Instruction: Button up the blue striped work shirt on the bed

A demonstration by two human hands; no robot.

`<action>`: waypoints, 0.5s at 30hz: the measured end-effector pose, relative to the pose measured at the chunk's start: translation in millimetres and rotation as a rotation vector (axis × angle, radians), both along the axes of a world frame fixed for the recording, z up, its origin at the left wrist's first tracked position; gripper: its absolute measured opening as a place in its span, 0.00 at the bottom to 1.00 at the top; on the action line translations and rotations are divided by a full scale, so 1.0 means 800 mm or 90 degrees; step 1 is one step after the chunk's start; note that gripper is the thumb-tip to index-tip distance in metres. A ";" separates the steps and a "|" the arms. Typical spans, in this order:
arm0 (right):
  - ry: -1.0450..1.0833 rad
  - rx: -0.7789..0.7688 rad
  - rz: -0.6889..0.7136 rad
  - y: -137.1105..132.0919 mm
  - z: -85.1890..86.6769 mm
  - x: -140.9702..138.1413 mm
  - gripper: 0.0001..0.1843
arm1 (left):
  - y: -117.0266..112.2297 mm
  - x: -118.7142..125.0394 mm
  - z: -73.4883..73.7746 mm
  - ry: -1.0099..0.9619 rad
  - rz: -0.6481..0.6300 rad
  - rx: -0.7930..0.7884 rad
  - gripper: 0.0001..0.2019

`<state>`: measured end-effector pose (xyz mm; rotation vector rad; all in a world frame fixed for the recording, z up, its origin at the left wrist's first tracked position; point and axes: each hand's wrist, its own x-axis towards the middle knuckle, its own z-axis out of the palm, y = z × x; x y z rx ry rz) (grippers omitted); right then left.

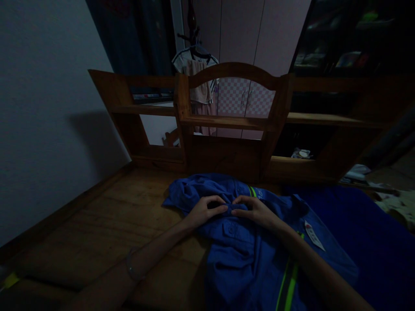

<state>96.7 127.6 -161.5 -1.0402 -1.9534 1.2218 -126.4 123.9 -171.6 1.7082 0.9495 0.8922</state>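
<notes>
A blue work jacket [233,259] with yellow-green reflective strips is spread, creased, over the wooden boards. Near its middle, my left hand [207,210] pinches a fold of the cloth between thumb and fingers. Facing it from the right, my right hand [254,211] pinches the same fold, the fingertips of both hands almost meeting. Just below them lies a pocket flap [238,232] on the jacket. A white label [314,235] shows on the right part of the garment. What lies inside the pinched fold is hidden.
Wooden boards [97,224] stretch to the left as far as the wall [58,108]. A wooden shelf unit [227,123] stands across the far side. Dark blue cloth [372,242] lies to the right. Beyond the shelf, clothes hang on a rack [192,26] before pink cupboard doors [241,39].
</notes>
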 end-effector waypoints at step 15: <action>-0.025 -0.046 0.020 -0.001 -0.005 0.000 0.17 | 0.002 0.001 -0.001 0.004 -0.034 0.059 0.13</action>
